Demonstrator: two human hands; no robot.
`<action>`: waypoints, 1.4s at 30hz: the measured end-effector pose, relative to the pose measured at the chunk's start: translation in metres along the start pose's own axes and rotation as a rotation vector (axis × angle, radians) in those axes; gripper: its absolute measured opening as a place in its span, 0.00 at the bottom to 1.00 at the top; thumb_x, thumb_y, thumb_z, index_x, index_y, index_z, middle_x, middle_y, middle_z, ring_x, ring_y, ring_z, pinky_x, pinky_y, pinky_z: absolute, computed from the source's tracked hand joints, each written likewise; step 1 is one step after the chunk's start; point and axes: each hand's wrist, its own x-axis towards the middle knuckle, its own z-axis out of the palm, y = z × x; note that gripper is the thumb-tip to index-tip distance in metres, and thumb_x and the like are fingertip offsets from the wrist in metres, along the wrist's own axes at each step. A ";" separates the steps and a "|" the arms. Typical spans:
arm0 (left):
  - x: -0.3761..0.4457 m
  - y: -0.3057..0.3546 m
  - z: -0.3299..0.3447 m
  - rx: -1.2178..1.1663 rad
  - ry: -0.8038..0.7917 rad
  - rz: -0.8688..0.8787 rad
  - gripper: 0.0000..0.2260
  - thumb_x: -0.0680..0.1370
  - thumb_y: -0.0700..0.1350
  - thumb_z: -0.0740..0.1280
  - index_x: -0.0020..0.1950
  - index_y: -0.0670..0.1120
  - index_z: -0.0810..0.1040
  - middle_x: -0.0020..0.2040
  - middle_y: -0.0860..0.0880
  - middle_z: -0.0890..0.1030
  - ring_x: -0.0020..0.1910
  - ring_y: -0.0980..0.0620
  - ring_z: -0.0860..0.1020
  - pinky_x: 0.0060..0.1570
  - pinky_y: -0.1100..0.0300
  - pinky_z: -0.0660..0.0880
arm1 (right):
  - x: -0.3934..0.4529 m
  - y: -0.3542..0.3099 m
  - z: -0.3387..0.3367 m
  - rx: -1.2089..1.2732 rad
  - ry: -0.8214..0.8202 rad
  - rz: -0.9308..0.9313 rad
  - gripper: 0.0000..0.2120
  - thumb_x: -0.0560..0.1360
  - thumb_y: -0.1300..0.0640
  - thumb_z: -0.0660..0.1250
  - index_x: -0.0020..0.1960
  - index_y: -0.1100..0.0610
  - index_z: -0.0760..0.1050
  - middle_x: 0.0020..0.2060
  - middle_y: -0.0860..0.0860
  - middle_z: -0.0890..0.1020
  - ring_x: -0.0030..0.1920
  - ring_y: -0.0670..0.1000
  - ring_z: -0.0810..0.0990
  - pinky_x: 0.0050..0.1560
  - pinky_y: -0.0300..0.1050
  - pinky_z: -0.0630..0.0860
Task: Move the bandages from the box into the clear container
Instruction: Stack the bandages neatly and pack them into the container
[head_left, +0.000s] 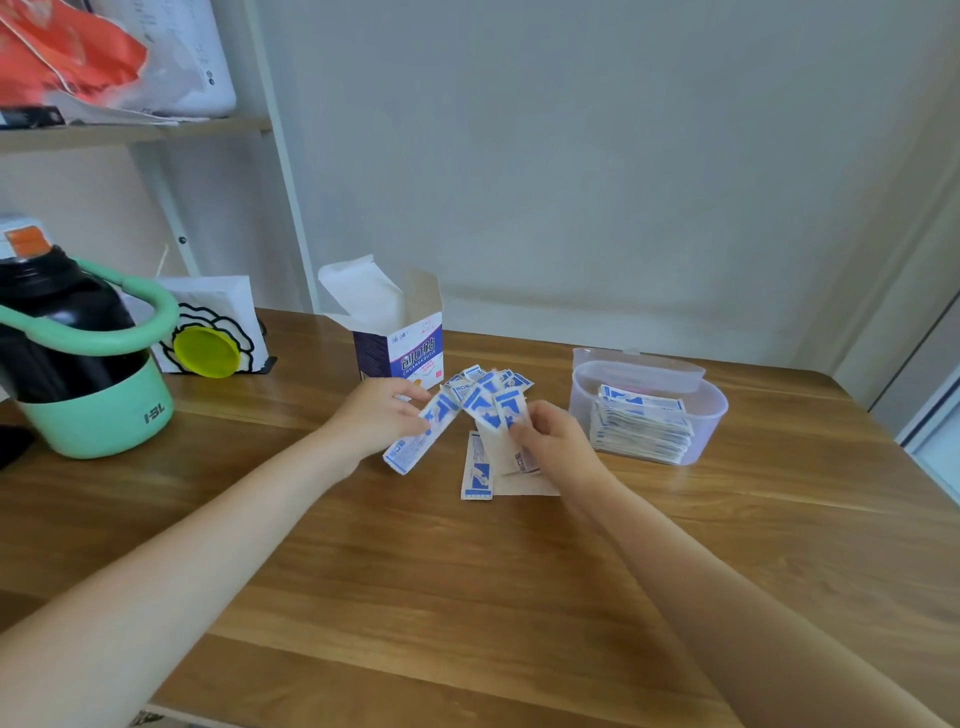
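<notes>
Two bare forearms reach in from the near edge over a wooden table (467, 597). Just past them, one wrapped bandage (477, 467) lies flat on the wood, with a plain paper sheet (524, 486) beside it and partly under the right hand.

The left hand (382, 410) has its fingers curled on a long bandage strip (422, 434), which slants down toward the near left, lifted off the table. The right hand (553, 441) pinches a fanned bunch of bandages (493, 402) between thumb and fingers; how many it holds is hard to tell, since the wrappers overlap and blur. A few more loose bandages (498, 378) lie scattered just behind the two hands.

Behind the left hand stands the bandage box (397, 351), blue and white with its top flaps open; its inside cannot be seen. To the right of the hands, near but apart from them, sits the clear container (711, 415), oval and open, with a neat stack of bandages (641, 423) already in it. Its lid (636, 364) leans at its far side.

At the far left of the table sits a black jug (67, 322) in a mint-green holder, and behind it a white card stand with a yellow disc (207, 352). A shelf (135, 130) above carries bags.
</notes>
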 end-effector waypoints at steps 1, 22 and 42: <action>0.000 0.000 -0.001 -0.120 0.026 -0.031 0.14 0.74 0.37 0.69 0.59 0.43 0.76 0.52 0.46 0.79 0.52 0.49 0.77 0.51 0.57 0.74 | 0.003 -0.003 0.000 0.089 0.005 0.015 0.08 0.79 0.59 0.58 0.53 0.62 0.72 0.49 0.58 0.80 0.47 0.51 0.78 0.45 0.45 0.76; -0.010 0.037 0.049 -0.411 -0.376 -0.006 0.12 0.77 0.32 0.60 0.60 0.39 0.74 0.57 0.40 0.80 0.49 0.48 0.83 0.49 0.60 0.80 | -0.022 -0.015 -0.055 -0.545 0.161 -0.154 0.10 0.79 0.59 0.58 0.50 0.62 0.77 0.44 0.52 0.81 0.33 0.44 0.73 0.26 0.30 0.65; -0.012 0.031 0.078 0.435 -0.219 0.326 0.15 0.74 0.47 0.69 0.59 0.51 0.72 0.57 0.52 0.74 0.49 0.57 0.73 0.41 0.67 0.69 | -0.024 0.010 -0.056 -1.290 -0.074 -0.363 0.13 0.79 0.55 0.57 0.62 0.56 0.71 0.56 0.55 0.77 0.59 0.55 0.72 0.54 0.47 0.70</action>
